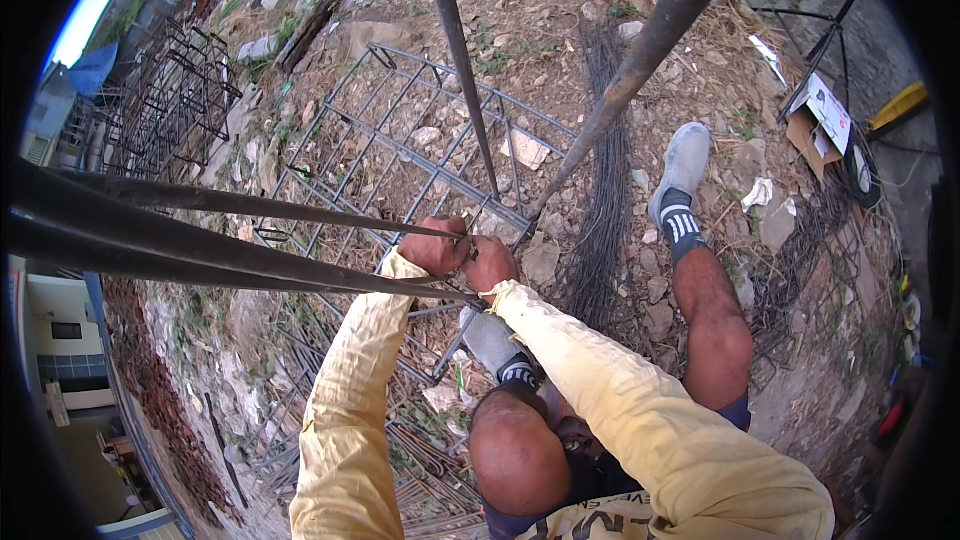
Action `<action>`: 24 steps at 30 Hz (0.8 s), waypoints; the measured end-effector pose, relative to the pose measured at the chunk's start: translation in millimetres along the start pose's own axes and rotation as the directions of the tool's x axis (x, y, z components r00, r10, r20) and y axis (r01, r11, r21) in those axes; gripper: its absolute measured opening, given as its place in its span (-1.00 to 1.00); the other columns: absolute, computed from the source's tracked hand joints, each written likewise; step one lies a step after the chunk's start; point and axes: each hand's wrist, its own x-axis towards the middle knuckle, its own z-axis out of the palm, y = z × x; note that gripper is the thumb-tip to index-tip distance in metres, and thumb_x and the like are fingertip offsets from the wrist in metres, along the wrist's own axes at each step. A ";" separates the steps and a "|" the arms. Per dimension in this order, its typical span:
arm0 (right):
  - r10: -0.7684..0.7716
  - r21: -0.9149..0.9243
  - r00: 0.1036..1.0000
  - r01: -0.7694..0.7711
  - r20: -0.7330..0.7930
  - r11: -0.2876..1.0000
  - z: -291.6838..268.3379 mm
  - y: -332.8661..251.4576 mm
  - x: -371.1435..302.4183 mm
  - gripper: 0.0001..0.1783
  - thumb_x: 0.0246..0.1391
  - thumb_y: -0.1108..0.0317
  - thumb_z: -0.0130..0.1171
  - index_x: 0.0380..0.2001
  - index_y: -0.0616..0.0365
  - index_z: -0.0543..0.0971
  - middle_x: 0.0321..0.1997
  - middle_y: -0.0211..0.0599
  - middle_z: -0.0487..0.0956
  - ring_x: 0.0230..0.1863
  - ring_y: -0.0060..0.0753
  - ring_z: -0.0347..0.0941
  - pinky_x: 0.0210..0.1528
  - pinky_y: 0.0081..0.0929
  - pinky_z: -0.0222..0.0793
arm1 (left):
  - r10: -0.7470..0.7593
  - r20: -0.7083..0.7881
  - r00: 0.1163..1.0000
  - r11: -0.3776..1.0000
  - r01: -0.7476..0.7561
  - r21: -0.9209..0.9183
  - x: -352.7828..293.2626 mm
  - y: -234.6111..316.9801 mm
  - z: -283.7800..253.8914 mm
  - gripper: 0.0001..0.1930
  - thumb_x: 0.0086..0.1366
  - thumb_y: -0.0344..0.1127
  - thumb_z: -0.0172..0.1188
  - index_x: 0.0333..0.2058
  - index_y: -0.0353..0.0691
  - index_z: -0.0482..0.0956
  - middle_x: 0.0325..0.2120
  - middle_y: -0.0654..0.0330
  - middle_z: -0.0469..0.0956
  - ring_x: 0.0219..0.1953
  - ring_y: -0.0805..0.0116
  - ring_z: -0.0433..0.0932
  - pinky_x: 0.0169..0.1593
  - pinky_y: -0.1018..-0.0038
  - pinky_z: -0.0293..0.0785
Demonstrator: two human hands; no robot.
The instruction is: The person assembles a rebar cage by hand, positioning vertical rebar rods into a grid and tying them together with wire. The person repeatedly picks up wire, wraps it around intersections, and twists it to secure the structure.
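My left hand (435, 247) and my right hand (490, 264) meet in the middle of the view, both with fingers closed. Whatever small piece they pinch between them is hidden by the fingers. A long dark steel bar (260, 205) comes in from the left and reaches my left hand. Just below the hands passes a second, thicker-looking bar (300, 275). Behind them lies a cage of tied rebar (410, 148), its grid of rods resting on the ground. Two more dark poles, one thin (455, 60) and one thick (640, 60), slant down to the cage's near corner.
A bundle of thin dark wire rods (598, 240) lies right of the cage, beside my outstretched right foot (685, 165). More rebar cages (165, 100) stack at the far left. A torn cardboard box (818, 125) stands by a wheel at right. Stones and rubble litter the ground.
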 end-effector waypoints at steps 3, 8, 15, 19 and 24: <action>0.043 -0.040 0.998 -0.041 0.042 0.998 -4.2 -7.2 -2.4 -0.61 -0.08 0.24 0.29 -0.16 0.17 0.55 -0.14 0.05 0.54 -0.09 0.14 0.49 -0.06 -0.03 0.43 | -0.176 0.057 0.983 0.983 0.179 -0.045 4.6 8.7 -6.5 -0.87 0.07 -0.35 0.21 -0.41 -0.27 0.55 -0.56 0.02 0.54 -0.47 -0.08 0.57 -0.41 0.14 0.50; 0.046 -0.064 0.999 -0.047 -0.011 0.997 -1.3 -8.6 -5.0 -0.63 -0.14 0.22 0.34 -0.24 0.12 0.54 -0.20 -0.02 0.52 -0.14 0.14 0.50 -0.09 -0.02 0.42 | -0.455 -0.021 0.890 0.856 0.431 -0.287 7.1 31.8 -11.8 -0.73 0.07 -0.25 0.25 -0.29 -0.30 0.55 -0.57 -0.09 0.60 -0.43 -0.09 0.63 -0.33 0.15 0.54; 0.077 -0.099 0.994 -0.068 0.081 0.993 -3.3 -12.0 -2.8 -0.53 -0.15 0.12 0.36 -0.19 0.12 0.51 -0.12 -0.05 0.50 -0.07 0.12 0.50 -0.04 -0.06 0.42 | -0.471 0.015 0.882 0.826 0.447 -0.343 4.7 33.7 -17.9 -0.55 0.10 -0.28 0.25 -0.03 -0.27 0.41 -0.48 -0.03 0.58 -0.39 0.08 0.62 -0.30 0.27 0.52; 0.117 -0.163 0.983 -0.093 0.145 0.982 -14.3 -23.9 -1.4 -0.46 -0.14 0.01 0.34 -0.15 0.10 0.50 -0.08 -0.06 0.48 -0.03 0.10 0.50 0.00 -0.06 0.41 | -0.367 -0.067 0.928 0.903 0.338 -0.266 6.3 29.6 -19.6 -0.55 0.13 -0.33 0.22 0.01 -0.25 0.37 -0.49 0.03 0.53 -0.42 0.12 0.58 -0.30 0.29 0.49; 0.153 -0.163 0.975 -0.126 0.160 0.978 -20.1 -30.8 -1.7 -0.45 -0.11 -0.06 0.31 -0.15 0.10 0.51 -0.04 -0.05 0.48 -0.01 0.12 0.49 0.01 -0.03 0.40 | -0.285 -0.098 0.954 0.903 0.232 -0.362 2.9 26.0 -17.3 -0.58 0.19 -0.39 0.15 0.04 -0.25 0.35 -0.36 -0.01 0.53 -0.31 0.05 0.58 -0.22 0.27 0.49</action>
